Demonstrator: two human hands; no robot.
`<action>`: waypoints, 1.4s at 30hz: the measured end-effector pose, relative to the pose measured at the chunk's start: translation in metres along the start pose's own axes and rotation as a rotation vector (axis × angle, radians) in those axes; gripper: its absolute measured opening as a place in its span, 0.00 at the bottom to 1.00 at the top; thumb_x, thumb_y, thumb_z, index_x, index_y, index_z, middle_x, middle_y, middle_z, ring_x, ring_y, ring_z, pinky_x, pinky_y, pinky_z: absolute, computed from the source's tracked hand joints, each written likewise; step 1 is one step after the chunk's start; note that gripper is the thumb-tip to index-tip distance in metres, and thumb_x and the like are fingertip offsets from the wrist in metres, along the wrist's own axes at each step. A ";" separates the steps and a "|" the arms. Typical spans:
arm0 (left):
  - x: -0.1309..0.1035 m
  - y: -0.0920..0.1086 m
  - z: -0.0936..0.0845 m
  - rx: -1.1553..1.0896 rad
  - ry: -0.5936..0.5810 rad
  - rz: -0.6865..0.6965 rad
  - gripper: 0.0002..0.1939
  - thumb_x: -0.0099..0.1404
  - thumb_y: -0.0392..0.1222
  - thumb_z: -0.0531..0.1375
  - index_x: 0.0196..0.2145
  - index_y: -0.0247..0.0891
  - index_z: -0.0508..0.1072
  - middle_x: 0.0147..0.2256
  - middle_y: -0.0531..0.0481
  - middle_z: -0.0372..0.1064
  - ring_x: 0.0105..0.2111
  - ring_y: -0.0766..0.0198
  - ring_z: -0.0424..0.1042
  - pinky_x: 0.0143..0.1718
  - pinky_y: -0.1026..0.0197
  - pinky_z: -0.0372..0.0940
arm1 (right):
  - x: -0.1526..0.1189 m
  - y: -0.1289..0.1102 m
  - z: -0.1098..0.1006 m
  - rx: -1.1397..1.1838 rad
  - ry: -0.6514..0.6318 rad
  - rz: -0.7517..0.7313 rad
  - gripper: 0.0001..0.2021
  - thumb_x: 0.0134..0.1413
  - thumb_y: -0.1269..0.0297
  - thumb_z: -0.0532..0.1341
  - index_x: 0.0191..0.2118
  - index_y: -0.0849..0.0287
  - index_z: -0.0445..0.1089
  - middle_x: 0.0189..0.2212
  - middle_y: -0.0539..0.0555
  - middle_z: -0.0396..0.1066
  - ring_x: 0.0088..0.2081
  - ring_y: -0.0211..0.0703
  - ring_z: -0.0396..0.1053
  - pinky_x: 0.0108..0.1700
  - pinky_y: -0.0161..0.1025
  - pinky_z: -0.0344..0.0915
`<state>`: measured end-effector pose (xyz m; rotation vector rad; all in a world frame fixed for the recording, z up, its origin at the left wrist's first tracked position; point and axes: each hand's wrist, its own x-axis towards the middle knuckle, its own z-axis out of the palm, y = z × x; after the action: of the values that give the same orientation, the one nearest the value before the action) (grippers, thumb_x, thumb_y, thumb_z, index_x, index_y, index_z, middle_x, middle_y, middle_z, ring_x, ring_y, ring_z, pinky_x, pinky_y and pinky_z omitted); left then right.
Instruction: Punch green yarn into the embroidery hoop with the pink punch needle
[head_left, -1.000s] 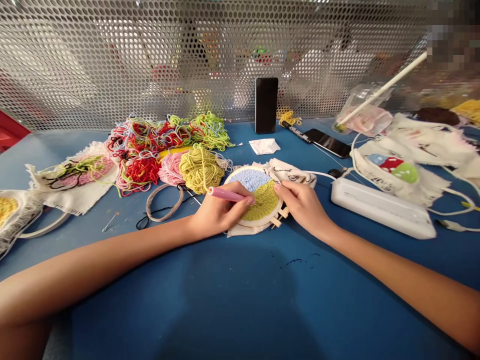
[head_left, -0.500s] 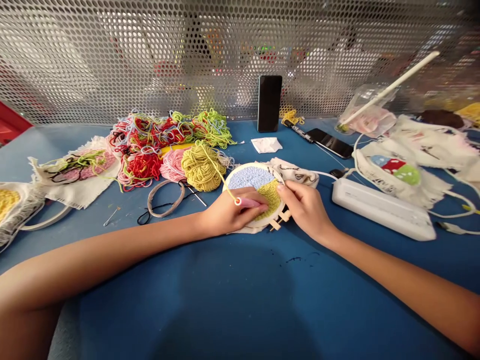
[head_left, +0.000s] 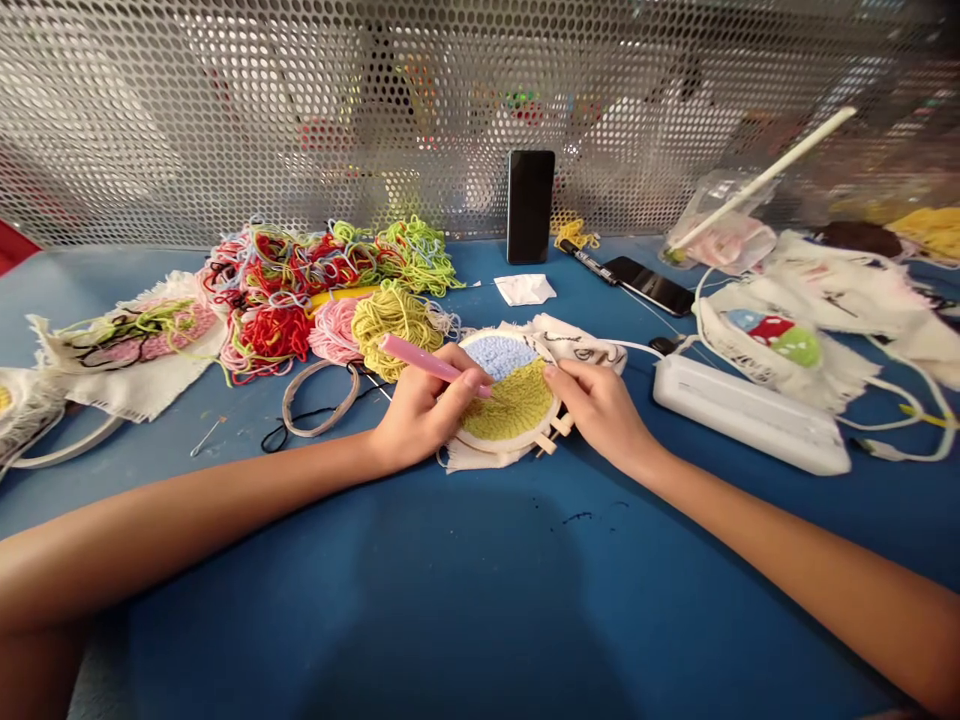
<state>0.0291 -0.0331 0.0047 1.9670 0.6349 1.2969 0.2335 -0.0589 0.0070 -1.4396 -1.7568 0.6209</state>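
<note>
My left hand [head_left: 427, 405] is closed around a pink punch needle [head_left: 420, 358], its barrel tilted up to the left. The needle end points down at the yellow-green loops of the punch-needle work [head_left: 510, 405]. Pale blue loops fill the far part of the same round piece. A light embroidery hoop [head_left: 501, 444] keeps the cloth stretched, its screw clamp at the near right. My right hand [head_left: 600, 405] pinches the hoop's right rim between thumb and fingers. Behind my left hand sits a yellow-green yarn ball [head_left: 397, 325], partly hidden by it.
Tangled yarn [head_left: 300, 270] and a pink yarn ball [head_left: 334, 330] lie at the back left. A phone [head_left: 531, 208] stands upright near the perforated metal panel [head_left: 465, 110]. To the right are a white power strip [head_left: 750, 412], a flat phone [head_left: 651, 285] and finished cloth pieces [head_left: 780, 330].
The punch needle has swung from lying toward me to leaning up to the left. My left hand has shifted left, uncovering more yellow-green loops. My right hand keeps the rim.
</note>
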 end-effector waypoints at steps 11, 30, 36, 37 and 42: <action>0.006 0.004 -0.001 0.231 -0.127 0.084 0.13 0.65 0.40 0.52 0.27 0.32 0.70 0.26 0.47 0.69 0.26 0.69 0.67 0.27 0.66 0.63 | 0.001 0.001 -0.001 0.100 -0.020 0.011 0.20 0.58 0.59 0.52 0.19 0.58 0.45 0.16 0.45 0.42 0.20 0.32 0.44 0.22 0.36 0.42; 0.010 -0.001 -0.005 0.113 -0.215 -0.031 0.15 0.65 0.43 0.51 0.30 0.30 0.71 0.28 0.47 0.70 0.26 0.71 0.67 0.26 0.69 0.63 | 0.001 -0.001 0.000 0.102 0.025 0.033 0.20 0.56 0.62 0.53 0.17 0.58 0.45 0.14 0.45 0.43 0.19 0.32 0.45 0.22 0.36 0.43; 0.008 0.000 -0.008 0.055 -0.073 -0.016 0.17 0.66 0.44 0.50 0.27 0.31 0.70 0.25 0.50 0.66 0.21 0.74 0.62 0.21 0.71 0.57 | 0.000 0.000 -0.001 0.095 0.024 0.036 0.20 0.56 0.63 0.53 0.17 0.58 0.45 0.14 0.44 0.42 0.18 0.32 0.44 0.22 0.37 0.42; 0.008 -0.001 -0.008 0.061 -0.065 -0.016 0.17 0.65 0.44 0.50 0.26 0.31 0.70 0.25 0.50 0.66 0.21 0.74 0.61 0.20 0.71 0.57 | 0.000 0.000 -0.001 0.096 0.025 0.034 0.20 0.56 0.63 0.53 0.17 0.57 0.45 0.14 0.44 0.42 0.18 0.32 0.44 0.22 0.37 0.41; 0.009 -0.001 -0.008 0.175 -0.067 0.039 0.15 0.64 0.42 0.51 0.24 0.31 0.69 0.24 0.50 0.66 0.21 0.73 0.62 0.22 0.70 0.58 | 0.001 0.002 0.000 0.104 0.026 0.032 0.20 0.56 0.63 0.54 0.17 0.58 0.45 0.14 0.44 0.42 0.18 0.31 0.44 0.22 0.37 0.41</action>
<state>0.0251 -0.0238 0.0110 2.1647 0.7012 1.2290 0.2349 -0.0579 0.0060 -1.4005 -1.6597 0.6980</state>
